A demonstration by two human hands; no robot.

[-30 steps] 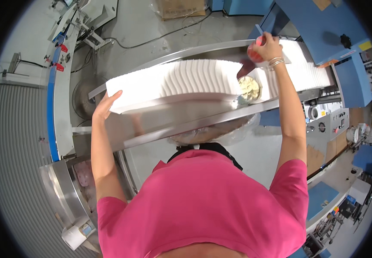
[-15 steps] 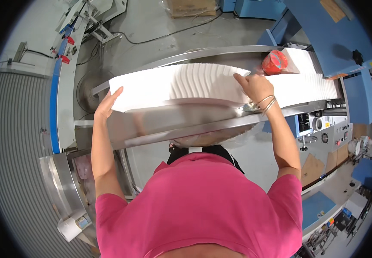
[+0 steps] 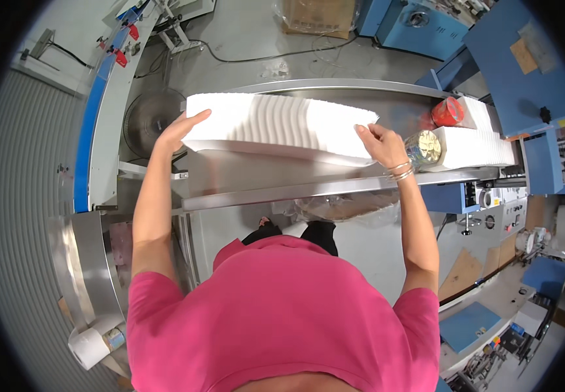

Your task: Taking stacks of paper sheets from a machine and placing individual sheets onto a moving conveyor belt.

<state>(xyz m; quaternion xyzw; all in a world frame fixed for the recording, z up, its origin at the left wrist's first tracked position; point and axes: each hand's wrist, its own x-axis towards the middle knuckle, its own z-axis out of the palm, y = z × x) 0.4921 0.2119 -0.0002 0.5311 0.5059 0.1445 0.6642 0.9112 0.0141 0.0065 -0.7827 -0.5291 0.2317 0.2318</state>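
Note:
A long stack of white, soft-looking sheets (image 3: 282, 127) spans the space between my two hands, its edges showing wavy ridges. My left hand (image 3: 179, 132) is closed round the stack's left end, thumb on top. At the other end my right hand (image 3: 384, 145) grips it, thumb against the top and fingers curled. Below the stack runs a shiny metal trough (image 3: 249, 178). Just right of my right hand lies a round clear container (image 3: 424, 149) with a pale yellowish end. Beyond it sits another row of white sheets (image 3: 475, 147).
A red round container (image 3: 448, 112) stands beside more white sheets at the trough's right end. Blue machine housing (image 3: 524, 72) borders that end. To the left is a frame with a blue edge strip (image 3: 93, 130). A cardboard box (image 3: 318, 14) lies on the floor beyond.
The held stack has come away leftward from the row at the right. A gap now shows between them, with the clear container in it. The whole view has also shifted.

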